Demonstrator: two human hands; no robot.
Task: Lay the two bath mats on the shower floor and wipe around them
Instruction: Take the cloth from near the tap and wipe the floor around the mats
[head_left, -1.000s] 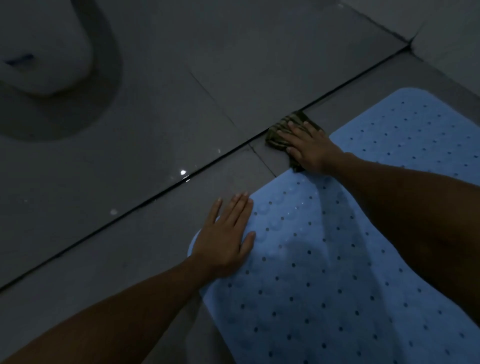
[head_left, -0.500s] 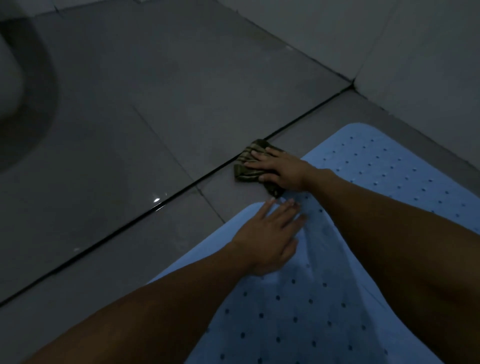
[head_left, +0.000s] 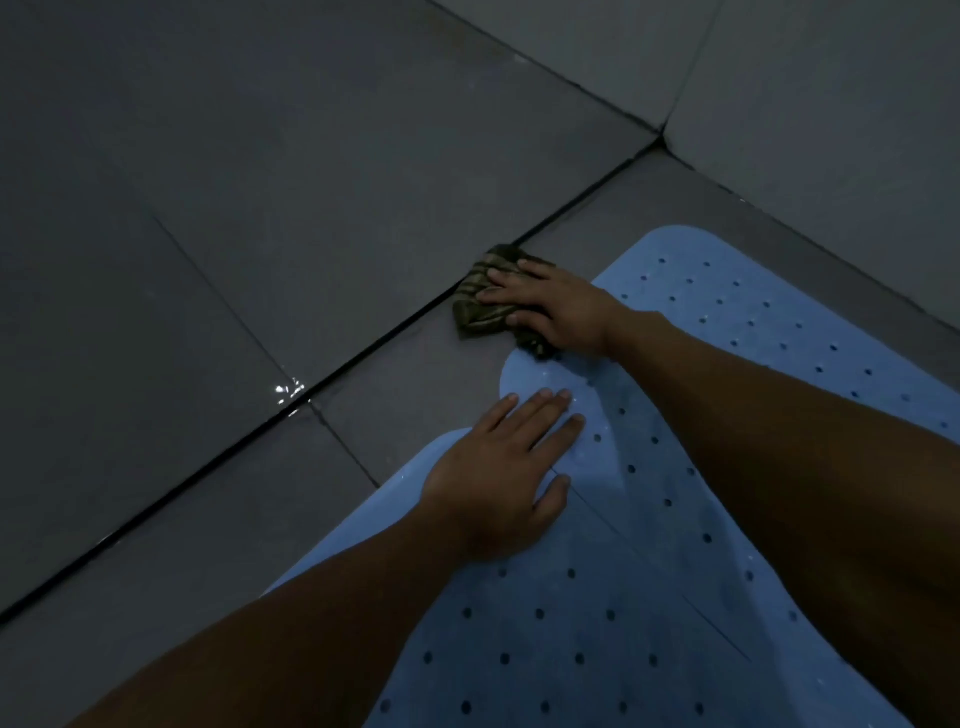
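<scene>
Pale blue bath mats (head_left: 727, 332) — dark-dotted; olive-and-black striped cloth (head_left: 480, 304); dark grey floor tiles (head_left: 208, 208)

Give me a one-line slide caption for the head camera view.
Right hand presses a striped cloth on grey floor tile beside two blue bath mats; left hand flat on them.

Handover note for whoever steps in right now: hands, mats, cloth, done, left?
Left hand: flat, palm down, across the seam where the two mats meet.
Right hand: pressing the striped cloth onto the floor tile beside the far mat's edge.
Near mat and far mat: both blue, lying flat on the shower floor, the far one reaching toward the wall corner; their ends overlap.
Done: both mats laid.
Left: wiping around them; only the strip by the groove is being worked now. A wet glint sits on the tile to the left.
</scene>
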